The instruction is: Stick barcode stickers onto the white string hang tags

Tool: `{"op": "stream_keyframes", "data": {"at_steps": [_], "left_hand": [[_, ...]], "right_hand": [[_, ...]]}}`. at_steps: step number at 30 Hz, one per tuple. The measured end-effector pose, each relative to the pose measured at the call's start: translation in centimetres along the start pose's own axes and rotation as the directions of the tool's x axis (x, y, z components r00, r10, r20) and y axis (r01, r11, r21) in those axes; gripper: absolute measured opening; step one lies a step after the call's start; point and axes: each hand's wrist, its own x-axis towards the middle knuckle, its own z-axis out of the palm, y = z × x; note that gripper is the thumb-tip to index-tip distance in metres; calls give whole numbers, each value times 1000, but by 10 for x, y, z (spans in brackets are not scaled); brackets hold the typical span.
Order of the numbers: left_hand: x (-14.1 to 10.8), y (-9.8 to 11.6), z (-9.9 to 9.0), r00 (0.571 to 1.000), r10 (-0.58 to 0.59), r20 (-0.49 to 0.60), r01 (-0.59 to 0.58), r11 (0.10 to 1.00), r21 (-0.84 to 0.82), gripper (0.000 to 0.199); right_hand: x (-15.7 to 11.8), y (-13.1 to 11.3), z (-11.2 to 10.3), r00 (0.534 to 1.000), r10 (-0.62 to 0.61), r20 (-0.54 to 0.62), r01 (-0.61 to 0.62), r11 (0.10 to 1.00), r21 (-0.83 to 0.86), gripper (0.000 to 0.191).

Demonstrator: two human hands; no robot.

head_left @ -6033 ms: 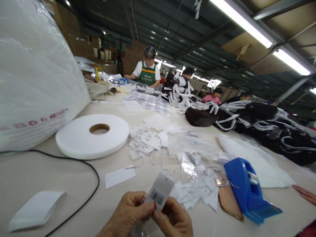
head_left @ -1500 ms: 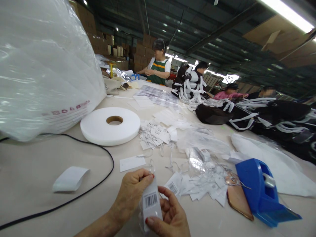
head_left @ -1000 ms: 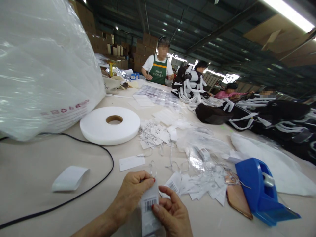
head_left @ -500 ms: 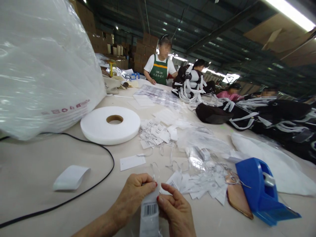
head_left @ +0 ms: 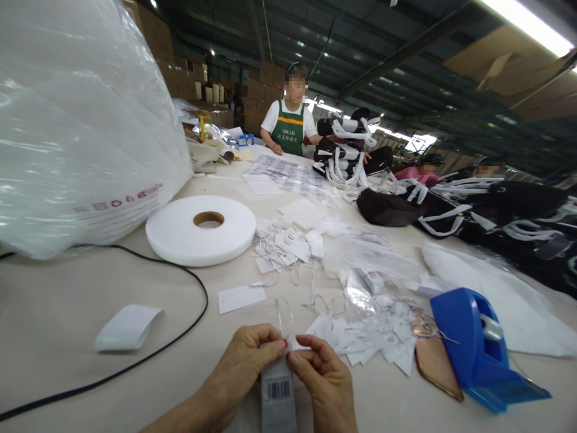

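Observation:
A barcoded hang tag [head_left: 278, 402] in what looks like a clear plastic sleeve hangs upright between my hands, near the table's front edge. My left hand [head_left: 241, 367] pinches its top between thumb and forefinger. A thin string loop [head_left: 283, 310] sticks up above that pinch. At the tag's upper right edge, my right hand [head_left: 327, 379] holds thumb and forefinger close together, with a whitish bit between them. Beyond my right hand lie several loose tags [head_left: 378, 334] with strings. A single white tag [head_left: 242, 298] rests just past my left hand.
A white tape roll [head_left: 201, 240] lies behind, beside a large plastic bag [head_left: 90, 132]. At right stands a blue tape dispenser [head_left: 473, 349] near a brown phone-like object [head_left: 437, 367]. A black cord [head_left: 198, 279] curves at left. Black goods [head_left: 505, 210] and co-workers are across the table.
The tag has tilted slightly and shifted a little right. My right thumb and forefinger have drawn closer to the tag's top. Across the table, a co-worker's black bundle has moved.

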Motion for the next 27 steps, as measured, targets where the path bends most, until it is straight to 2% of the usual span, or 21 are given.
{"op": "stream_keyframes", "data": {"at_steps": [5, 9, 11, 21, 27], "left_hand": [[3, 2, -3, 998, 9, -64, -12, 999, -34, 28], [7, 0, -3, 991, 33, -127, -38, 999, -38, 26], [8, -3, -2, 991, 35, -127, -41, 998, -43, 26], [3, -5, 4, 993, -25, -115, 14, 995, -101, 27], [4, -4, 4, 989, -46, -142, 22, 985, -169, 26]], "right_hand": [[-5, -3, 1, 1000, -16, -23, 15, 999, -28, 46], [-12, 4, 1, 993, 49, 103, -49, 999, 2, 55], [-12, 7, 1, 991, 59, 122, -61, 998, 20, 56], [-3, 14, 5, 994, 95, 45, -100, 986, 132, 50], [-5, 16, 3, 991, 85, 99, -95, 990, 101, 52]]}}
